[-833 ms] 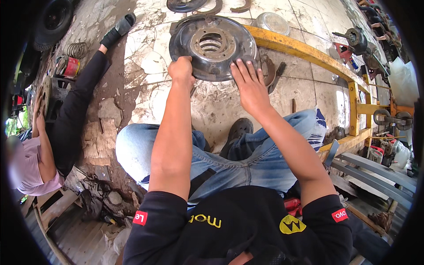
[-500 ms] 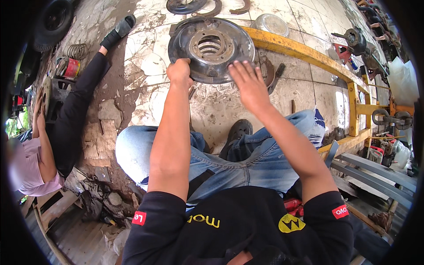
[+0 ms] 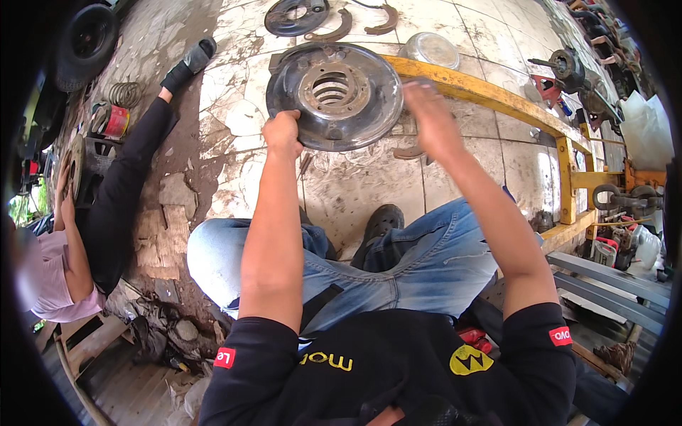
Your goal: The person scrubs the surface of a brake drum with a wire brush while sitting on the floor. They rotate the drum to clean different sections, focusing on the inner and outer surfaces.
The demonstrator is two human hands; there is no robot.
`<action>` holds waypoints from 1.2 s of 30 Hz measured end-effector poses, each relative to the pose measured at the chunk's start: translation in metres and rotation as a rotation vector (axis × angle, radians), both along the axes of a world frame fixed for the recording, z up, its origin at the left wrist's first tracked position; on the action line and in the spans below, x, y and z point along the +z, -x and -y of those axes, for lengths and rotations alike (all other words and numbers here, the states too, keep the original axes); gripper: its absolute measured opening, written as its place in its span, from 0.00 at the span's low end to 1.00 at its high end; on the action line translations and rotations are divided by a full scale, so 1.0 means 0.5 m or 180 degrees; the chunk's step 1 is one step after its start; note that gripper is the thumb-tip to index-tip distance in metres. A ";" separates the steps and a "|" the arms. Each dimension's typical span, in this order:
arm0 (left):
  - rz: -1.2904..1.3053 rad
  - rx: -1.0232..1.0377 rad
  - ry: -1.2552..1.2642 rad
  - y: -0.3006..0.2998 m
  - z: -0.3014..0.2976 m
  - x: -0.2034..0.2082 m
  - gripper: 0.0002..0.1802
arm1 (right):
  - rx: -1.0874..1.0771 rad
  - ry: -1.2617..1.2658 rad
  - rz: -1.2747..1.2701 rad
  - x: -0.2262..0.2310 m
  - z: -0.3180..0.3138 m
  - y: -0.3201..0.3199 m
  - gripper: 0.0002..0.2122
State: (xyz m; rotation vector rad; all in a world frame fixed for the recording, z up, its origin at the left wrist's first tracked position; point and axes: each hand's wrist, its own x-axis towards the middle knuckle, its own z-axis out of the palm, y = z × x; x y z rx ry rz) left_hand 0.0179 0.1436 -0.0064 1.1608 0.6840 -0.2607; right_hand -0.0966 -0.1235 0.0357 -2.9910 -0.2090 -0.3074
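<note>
Gripping the dark round brake plate at its seven o'clock rim, the left hand is closed; right hand, blurred, grip indeterminate, at three o'clock beside the yellow frame; red tin at nine o'clock

hands on brake backing plate, tiled floor

Dark grey rusty brake plate

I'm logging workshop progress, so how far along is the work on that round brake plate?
Done: the brake backing plate lies stripped on the tiled floor, curved brake shoes set beyond it. In hand: the left hand grips its near rim; the right hand is at its right edge. Left: no parts are refitted on it.
</note>
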 end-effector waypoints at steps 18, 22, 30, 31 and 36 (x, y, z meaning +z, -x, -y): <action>0.0002 -0.0077 -0.0218 -0.002 -0.002 0.003 0.20 | -0.1951 -0.1741 -0.2473 -0.269 0.055 0.031 0.17; -0.0034 -0.0210 -0.0293 -0.001 0.015 0.011 0.20 | -0.2548 -0.2342 -0.2285 -0.419 0.080 0.065 0.17; -0.0149 -0.0202 -0.0474 0.006 -0.016 0.019 0.19 | -0.3918 -0.1755 -0.0999 -0.472 0.241 0.055 0.16; -0.0166 -0.0228 -0.0470 0.005 -0.007 0.016 0.19 | -0.3907 -0.1591 -0.1007 -0.516 0.274 0.077 0.16; -0.0191 -0.0263 -0.0543 0.010 0.003 0.026 0.18 | -0.3938 -0.1488 -0.1370 -0.590 0.298 0.076 0.18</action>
